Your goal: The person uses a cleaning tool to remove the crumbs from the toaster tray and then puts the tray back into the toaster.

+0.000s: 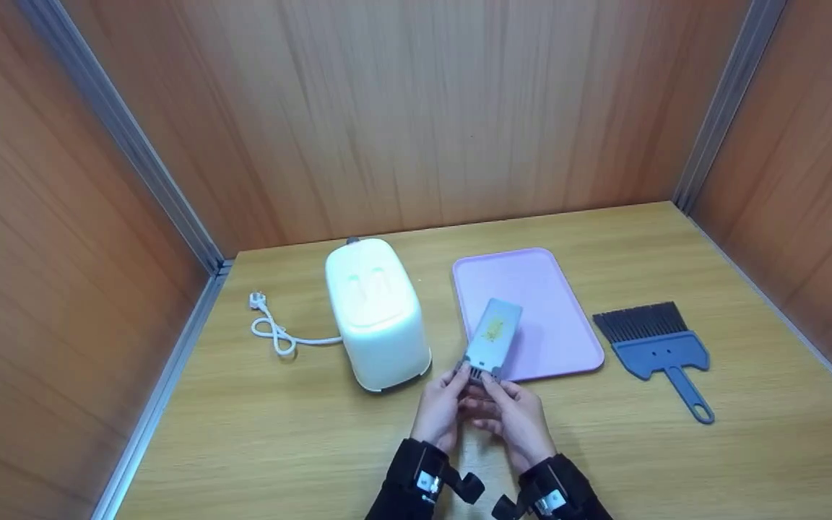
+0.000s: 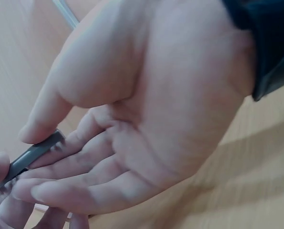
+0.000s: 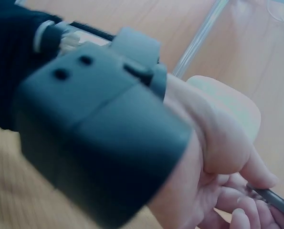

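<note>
Both hands hold a grey toaster crumb tray [image 1: 487, 354] by its slotted near end, thumbs on top and fingers beneath. Yellowish crumbs [image 1: 494, 329] lie on its surface. My left hand [image 1: 438, 413] pinches the left corner, and my right hand [image 1: 524, 426] the right one. The crumb tray's far end hangs over the left part of a purple tray [image 1: 553, 318]. In the left wrist view only the dark end edge [image 2: 34, 155] of the crumb tray shows, between thumb and fingers. The right wrist view catches the same edge [image 3: 274, 200] at the lower right.
A white toaster [image 1: 380, 318] stands left of the purple tray, its white cord and plug [image 1: 271, 325] lying on the table. To the right lies a blue brush [image 1: 658, 354] with dark bristles. Wooden panels [image 1: 416, 115] enclose the table at the back and sides.
</note>
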`<state>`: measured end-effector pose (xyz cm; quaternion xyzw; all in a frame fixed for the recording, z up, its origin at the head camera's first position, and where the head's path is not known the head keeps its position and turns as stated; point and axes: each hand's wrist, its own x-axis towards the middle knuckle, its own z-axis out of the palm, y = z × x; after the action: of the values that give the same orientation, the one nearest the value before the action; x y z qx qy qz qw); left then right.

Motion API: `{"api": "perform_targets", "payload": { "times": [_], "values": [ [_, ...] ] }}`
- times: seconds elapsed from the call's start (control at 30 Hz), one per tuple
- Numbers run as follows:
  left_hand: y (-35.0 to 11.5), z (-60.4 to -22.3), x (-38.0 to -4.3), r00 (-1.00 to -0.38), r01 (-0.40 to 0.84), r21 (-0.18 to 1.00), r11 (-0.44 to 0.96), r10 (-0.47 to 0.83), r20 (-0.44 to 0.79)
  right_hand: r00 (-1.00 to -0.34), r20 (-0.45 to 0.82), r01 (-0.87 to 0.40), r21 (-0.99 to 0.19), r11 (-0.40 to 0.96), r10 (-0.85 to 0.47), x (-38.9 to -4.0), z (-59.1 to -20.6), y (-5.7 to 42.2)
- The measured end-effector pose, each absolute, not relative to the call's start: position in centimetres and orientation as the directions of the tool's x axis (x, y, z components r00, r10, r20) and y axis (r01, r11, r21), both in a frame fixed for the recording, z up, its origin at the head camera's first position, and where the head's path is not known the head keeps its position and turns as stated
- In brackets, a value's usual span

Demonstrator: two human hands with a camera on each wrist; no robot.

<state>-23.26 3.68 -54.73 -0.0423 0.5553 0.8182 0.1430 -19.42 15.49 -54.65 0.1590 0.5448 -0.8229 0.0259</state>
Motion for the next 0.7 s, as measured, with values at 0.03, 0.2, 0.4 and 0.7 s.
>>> {"api": "perform_targets", "payload": {
  "times": [0.03, 0.2, 0.4, 0.7],
  "values": [
    [3.6, -54.6, -23.4, -0.956, -0.28, 0.895, -0.348, 0.19, -0.226, -0.949, -0.285, 0.212, -0.892, -0.398, 0.132, -19.4, -54.7, 15.6],
    [3.4, -54.4, -24.1, -0.953, -0.282, 0.885, -0.369, 0.217, -0.213, -0.947, -0.285, 0.211, -0.898, -0.385, 0.145, -19.1, -54.5, 16.1],
    [3.1, -54.4, -25.3, -0.94, -0.304, 0.863, -0.403, 0.277, -0.201, -0.941, -0.306, 0.234, -0.896, -0.379, 0.142, -19.2, -54.5, 16.6],
    [2.5, -55.3, -26.9, -0.929, -0.301, 0.852, -0.428, 0.332, -0.161, -0.941, -0.273, 0.211, -0.936, -0.283, 0.2, -19.0, -54.1, 18.3]
  ]
}}
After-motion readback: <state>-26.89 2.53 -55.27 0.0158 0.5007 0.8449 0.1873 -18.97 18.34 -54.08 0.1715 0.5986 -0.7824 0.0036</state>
